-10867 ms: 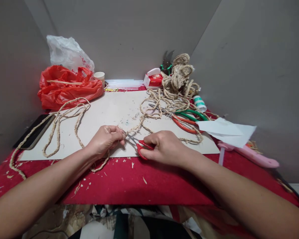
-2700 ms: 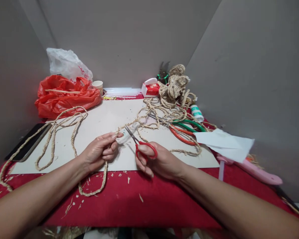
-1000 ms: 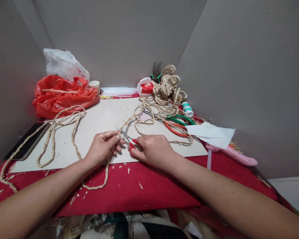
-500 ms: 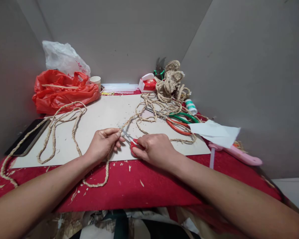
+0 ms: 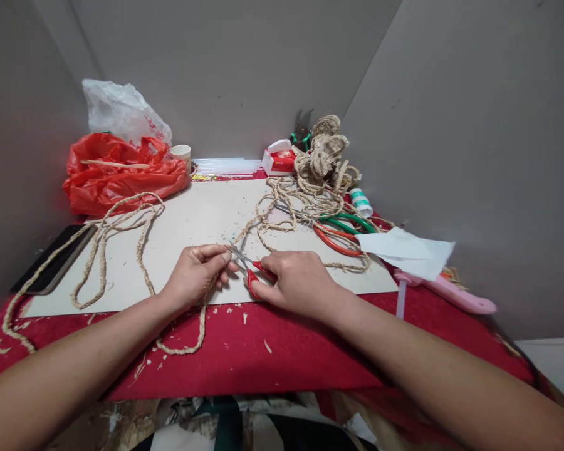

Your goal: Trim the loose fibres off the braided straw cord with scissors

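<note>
A braided straw rope [image 5: 143,250] runs in loops over the pale board [image 5: 202,216] and into my left hand [image 5: 200,272], whose thumb and fingers pinch it. My right hand [image 5: 294,279] grips small scissors with red handles [image 5: 250,275], fingers in the loops. The slightly parted blades point left and meet the rope just beyond my left fingertips. From there the rope continues toward a tangled pile of braided rope [image 5: 322,163] at the back right. Whether the blades have gone through a strand cannot be seen.
Larger shears with green and orange handles [image 5: 338,247] lie right of centre beside white paper [image 5: 407,247] and a pink glue gun [image 5: 460,294]. A red plastic bag [image 5: 122,185], paper cup [image 5: 182,153], clear sticks [image 5: 225,166] and small box [image 5: 279,160] stand behind. A dark tablet [image 5: 51,260] lies left.
The scissor handles have spread a little wider and the blades have parted more. My left hand still pinches the rope in nearly the same place.
</note>
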A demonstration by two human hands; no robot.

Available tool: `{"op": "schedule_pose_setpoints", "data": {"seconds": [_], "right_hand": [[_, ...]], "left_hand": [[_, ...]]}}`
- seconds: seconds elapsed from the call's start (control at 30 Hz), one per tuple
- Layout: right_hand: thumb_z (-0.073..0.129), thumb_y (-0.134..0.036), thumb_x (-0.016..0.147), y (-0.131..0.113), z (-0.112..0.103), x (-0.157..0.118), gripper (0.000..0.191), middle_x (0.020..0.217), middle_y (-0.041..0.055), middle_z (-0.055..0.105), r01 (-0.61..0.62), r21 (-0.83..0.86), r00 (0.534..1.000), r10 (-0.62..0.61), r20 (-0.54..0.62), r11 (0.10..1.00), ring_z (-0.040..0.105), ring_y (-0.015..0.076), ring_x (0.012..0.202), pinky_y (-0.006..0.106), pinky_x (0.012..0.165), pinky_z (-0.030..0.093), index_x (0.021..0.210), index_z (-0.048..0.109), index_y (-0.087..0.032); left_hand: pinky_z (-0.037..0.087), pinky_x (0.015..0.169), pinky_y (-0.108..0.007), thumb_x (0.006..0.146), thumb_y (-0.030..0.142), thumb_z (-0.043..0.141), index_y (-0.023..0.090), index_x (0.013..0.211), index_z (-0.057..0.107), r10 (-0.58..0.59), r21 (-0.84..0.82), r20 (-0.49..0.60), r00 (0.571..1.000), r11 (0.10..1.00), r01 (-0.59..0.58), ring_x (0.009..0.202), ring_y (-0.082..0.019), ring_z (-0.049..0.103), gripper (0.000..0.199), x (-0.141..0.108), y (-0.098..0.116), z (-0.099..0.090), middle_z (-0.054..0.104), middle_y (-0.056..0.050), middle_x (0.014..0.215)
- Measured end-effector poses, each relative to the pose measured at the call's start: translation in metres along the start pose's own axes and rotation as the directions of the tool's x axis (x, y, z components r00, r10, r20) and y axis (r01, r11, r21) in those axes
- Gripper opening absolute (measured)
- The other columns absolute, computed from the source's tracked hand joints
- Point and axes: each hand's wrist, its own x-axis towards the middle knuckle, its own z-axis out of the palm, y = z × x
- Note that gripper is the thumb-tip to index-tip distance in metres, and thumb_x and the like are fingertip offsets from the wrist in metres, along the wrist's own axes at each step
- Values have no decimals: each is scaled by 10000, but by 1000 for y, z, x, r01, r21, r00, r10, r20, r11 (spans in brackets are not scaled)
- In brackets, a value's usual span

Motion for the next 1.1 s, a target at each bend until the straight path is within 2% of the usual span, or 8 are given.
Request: {"op": "schedule_pose_setpoints", "data": {"seconds": [0.2,0.43,0.63,0.77,0.97,1.1], "right_hand": [[523,-433,760,0,-2,-1,327,603,42,647,-8,32,1000,9,-10,999,514,140,543,265,525,181,622,660,-170],[542,-372,734,4,0,-2,317,482,-15,517,-22,219,996,41,-80,975,348,85,472,249,517,166,496,541,-164],[546,-338,740,8,5,-2,316,471,-40,457,-10,308,993,44,-106,951,320,78,468,244,513,181,479,508,-164],[540,-326,744,8,5,-1,306,472,-39,471,14,283,995,14,-98,959,318,80,462,241,514,192,485,507,-167],[543,-351,747,7,2,1,244,577,4,604,33,121,998,-28,-47,992,440,109,517,243,528,189,581,583,-177],[548,-361,746,8,3,1,262,553,1,591,28,97,998,-22,-62,995,427,110,503,246,524,186,560,578,-179]], "left_hand": [[453,447,-198,722,239,709,122,786,669,-2,-18,7,1000,1000,2,430,-70,525,138,1,0,-1,701,-44,665],[430,452,-174,725,257,730,137,836,673,-6,-94,46,999,995,11,460,-60,525,173,2,0,-5,698,-25,682],[412,438,-156,726,280,741,130,860,674,-13,-136,71,997,990,23,457,-50,512,212,3,1,-7,691,-26,686],[416,436,-159,714,282,752,126,852,663,-6,-162,84,996,987,19,452,-51,513,227,4,-1,-9,688,-32,681],[417,422,-164,683,317,771,110,822,648,-22,-146,58,998,989,31,427,-54,507,277,2,-2,-6,684,-42,649],[427,428,-175,687,305,762,112,826,658,-28,-117,48,998,993,34,418,-57,513,260,0,-2,-4,688,-42,639]]}}
